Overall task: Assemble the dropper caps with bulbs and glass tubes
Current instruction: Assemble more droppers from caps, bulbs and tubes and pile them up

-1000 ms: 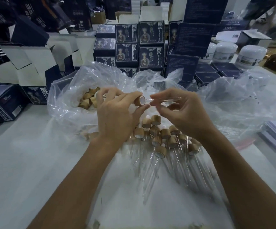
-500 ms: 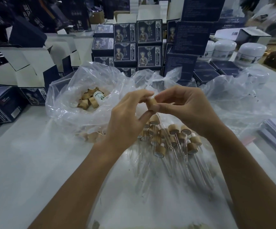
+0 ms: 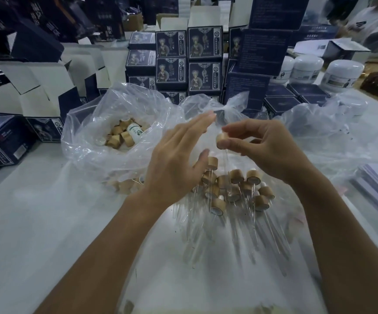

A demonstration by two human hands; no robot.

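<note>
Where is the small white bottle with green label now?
The small white bottle with green label lies left of centre, among loose wooden caps inside the clear plastic bag.

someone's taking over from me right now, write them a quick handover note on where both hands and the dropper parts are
Left hand: open, fingers straight, holding nothing, above the pile.
Right hand: pinches a wooden cap with its glass tube hanging below.
Done: a pile of assembled droppers lies on the clear plastic sheet near the hands.
Left: loose wooden caps wait in the plastic bag at the left; add the held dropper to the pile, then carry on.
</note>
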